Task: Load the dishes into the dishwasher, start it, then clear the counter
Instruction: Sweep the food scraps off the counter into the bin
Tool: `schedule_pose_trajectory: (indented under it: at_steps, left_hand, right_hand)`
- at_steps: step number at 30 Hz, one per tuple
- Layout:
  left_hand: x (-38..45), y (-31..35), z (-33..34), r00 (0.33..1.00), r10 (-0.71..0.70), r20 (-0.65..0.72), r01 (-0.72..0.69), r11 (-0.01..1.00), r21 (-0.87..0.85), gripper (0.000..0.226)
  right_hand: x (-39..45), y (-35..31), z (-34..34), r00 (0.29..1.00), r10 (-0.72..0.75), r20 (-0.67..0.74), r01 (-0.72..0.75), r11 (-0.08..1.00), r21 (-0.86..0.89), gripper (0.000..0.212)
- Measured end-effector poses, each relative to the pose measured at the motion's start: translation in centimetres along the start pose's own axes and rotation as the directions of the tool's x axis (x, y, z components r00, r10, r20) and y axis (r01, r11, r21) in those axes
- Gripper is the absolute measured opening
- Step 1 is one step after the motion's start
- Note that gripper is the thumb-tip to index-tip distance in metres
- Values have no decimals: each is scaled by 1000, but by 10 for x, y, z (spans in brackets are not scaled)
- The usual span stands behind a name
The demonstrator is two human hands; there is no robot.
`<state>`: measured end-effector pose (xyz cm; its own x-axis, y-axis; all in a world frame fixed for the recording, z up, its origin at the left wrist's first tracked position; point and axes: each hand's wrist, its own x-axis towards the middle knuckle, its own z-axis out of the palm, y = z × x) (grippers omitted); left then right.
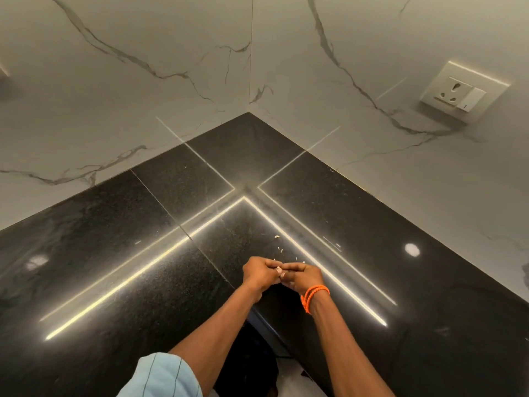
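Note:
A glossy black granite counter (143, 253) fills the corner below white marble walls. Small pale scraps (277, 236) lie scattered on it just beyond my hands. My left hand (259, 275) and my right hand (305, 276) meet above the counter's inner corner, fingers curled, and pinch a small pale scrap (280, 271) between their fingertips. An orange band circles my right wrist. No dishes and no dishwasher show in this view.
A white wall socket with a switch (462, 94) sits on the right marble wall. Bright light strips reflect off the counter surface. Below the counter's inner edge a dark gap and a bit of floor (257, 353) show. A light blue sleeve is at the bottom.

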<state>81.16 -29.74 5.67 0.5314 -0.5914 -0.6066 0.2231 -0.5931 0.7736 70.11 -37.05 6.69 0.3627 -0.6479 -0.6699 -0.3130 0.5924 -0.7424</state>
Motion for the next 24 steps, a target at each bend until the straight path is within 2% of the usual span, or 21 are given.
schedule_pose_trajectory:
  at_steps: [8,14,18,24]
  left_hand:
    - [-78,-60,-25,999,31,32,-27,994,-105,20]
    - [-114,-135,-52,996,3,85,-7,999,46,22]
    - [-105,-188,-62,989,-64,133,45,990,136,23]
    - [-77,-257,-61,963,-120,240,68,974,215,22]
  right_hand:
    - [-73,64,17,997,-34,-67,40,995,87,19]
    - [-119,145,46,989,33,-143,-23,997,72,18]
    - [-112,198,65,968,136,-210,-134,991,27,22]
    - [-91,261,87,916,204,-346,-236,970,-52,24]
